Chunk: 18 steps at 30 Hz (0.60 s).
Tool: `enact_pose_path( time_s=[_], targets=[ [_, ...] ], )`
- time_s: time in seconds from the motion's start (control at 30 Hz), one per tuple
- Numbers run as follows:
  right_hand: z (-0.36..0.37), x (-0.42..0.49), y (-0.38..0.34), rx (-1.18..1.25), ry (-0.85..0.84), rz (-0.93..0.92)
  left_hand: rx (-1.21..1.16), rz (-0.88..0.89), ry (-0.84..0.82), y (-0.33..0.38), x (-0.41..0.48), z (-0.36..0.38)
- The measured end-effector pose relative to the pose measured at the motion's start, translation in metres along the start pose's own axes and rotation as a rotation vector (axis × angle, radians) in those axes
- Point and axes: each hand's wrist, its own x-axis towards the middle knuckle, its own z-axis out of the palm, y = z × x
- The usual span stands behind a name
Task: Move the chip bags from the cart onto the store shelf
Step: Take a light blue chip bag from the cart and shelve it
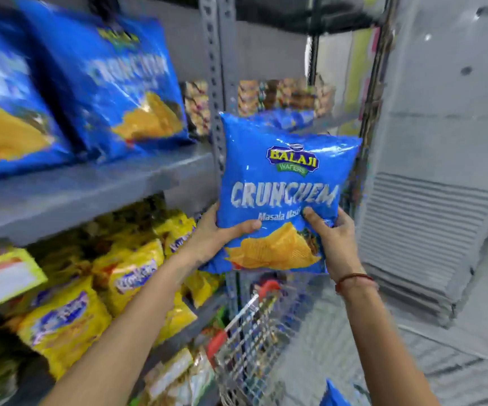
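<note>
A blue Crunchem chip bag (283,183) is held upright in front of the shelf's upright post, above the cart. My left hand (219,238) grips its lower left edge, thumb on the front. My right hand (330,238) grips its lower right edge. Two more blue chip bags (111,83) (2,112) stand on the grey store shelf (90,183) at the upper left. The wire cart (254,341) with red corners is below the held bag. A corner of another blue bag (332,395) shows at the bottom edge.
Yellow snack bags (70,315) fill the shelf below. A perforated grey post (216,77) divides the shelf bays. More packets (275,95) sit behind the held bag. A grey louvred cabinet (430,230) stands at the right, with tiled floor beside it.
</note>
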Motion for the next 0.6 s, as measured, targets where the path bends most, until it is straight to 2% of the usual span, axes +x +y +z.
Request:
enact_pose_path(
  time_s=[0.2,0.33,0.47,0.6],
  targets=[
    [0.101,0.018,-0.056,0.097,-0.13,-0.162,0.015,0.172,0.199,0.084,-0.045,-0.073],
    [0.169,0.024,-0.08,0.163,-0.209,-0.223,0.046,0.246,0.383,0.113,-0.076,-0.115],
    [0.235,0.033,-0.085,0.18,-0.318,-0.226,0.053,0.244,0.573,0.13,-0.097,-0.147],
    [0.292,0.042,-0.082,0.103,-0.376,-0.23,0.018,0.149,0.695,0.135,-0.111,-0.183]
  ],
)
